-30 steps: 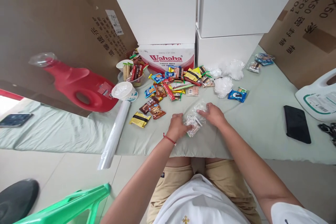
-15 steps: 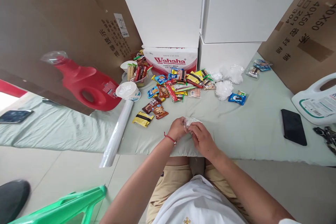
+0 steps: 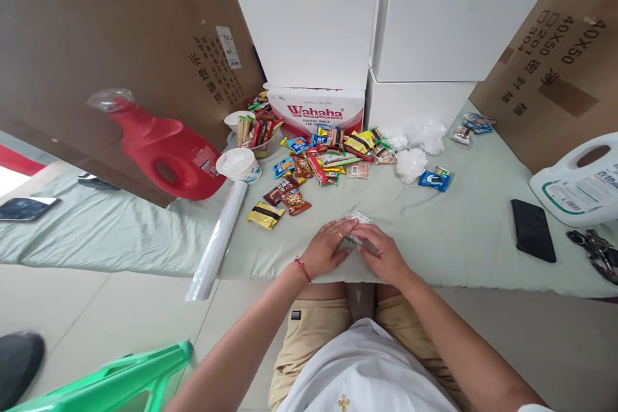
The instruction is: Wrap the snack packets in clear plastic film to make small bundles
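A small bundle of crumpled clear plastic wrap (image 3: 358, 216) is between my hands at the front of the cloth-covered table. My left hand (image 3: 329, 247) lies over its left side, fingers together and reaching across the top, with the thumb below. From the right, my right hand (image 3: 383, 252) presses its fingers on the same bundle. Both hands touch at the fingertips and cover most of the plastic, so I cannot make out what it wraps. A yellow snack packet (image 3: 265, 215) and a brown cookie packet (image 3: 295, 201) lie to the left, beyond my left hand.
Behind lies a snack pile (image 3: 333, 154), with white plastic bundles (image 3: 412, 165) and a blue packet (image 3: 435, 179) to its right. A plastic roll (image 3: 217, 241), paper bowl (image 3: 239, 165) and red jug (image 3: 168, 158) stand left; a phone (image 3: 533, 230) and white jug (image 3: 579, 180) right.
My hands have gone from pinching the plastic with bent fingers to lying flatter over it, slightly lower on the table. The left hand has spread across its top. The view has shifted slightly.
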{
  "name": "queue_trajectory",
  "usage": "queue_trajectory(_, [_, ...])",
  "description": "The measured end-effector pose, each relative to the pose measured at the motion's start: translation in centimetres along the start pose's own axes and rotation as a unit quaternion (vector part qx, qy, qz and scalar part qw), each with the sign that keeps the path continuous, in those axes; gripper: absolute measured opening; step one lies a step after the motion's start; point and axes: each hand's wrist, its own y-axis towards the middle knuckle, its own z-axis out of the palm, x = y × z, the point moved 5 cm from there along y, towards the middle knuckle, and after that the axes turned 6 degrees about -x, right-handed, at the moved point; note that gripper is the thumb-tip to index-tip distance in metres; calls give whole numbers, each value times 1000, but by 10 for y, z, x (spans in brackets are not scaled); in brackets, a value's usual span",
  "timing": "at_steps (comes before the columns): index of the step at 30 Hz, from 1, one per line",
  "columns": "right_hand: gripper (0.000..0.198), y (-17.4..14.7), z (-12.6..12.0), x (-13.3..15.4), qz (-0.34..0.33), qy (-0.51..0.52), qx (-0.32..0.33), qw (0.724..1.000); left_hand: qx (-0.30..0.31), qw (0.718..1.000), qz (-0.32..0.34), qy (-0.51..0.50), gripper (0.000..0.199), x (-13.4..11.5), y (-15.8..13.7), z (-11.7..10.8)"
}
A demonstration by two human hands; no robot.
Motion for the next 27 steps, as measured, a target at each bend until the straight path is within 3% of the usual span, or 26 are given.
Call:
queue_trajectory(5, [62,3,-8,-5,-54,-132,56,988,-60,998,-17,13,56,7,5,7])
queue_trajectory(10, [42,21,-15,1,-17,-100,22,995,-118,990,-71,-21,40,-5,14,-4])
queue_trajectory(14, [35,22,-23,8,109,45,-4,993,-146,985,-74,-62,29,-28,14,-19])
queue_trajectory(18, [48,2,-14,7,276,184,26,943,-142,974,-148,-98,39,-34,7,-13])
queue_trajectory(24, [48,-16,-8,0,339,245,-16,908,-111,952,-214,-189,26,-34,-3,7])
queue_trajectory(27, [48,-20,-9,-9,375,274,-83,882,-97,904,-250,-332,36,-36,-8,16])
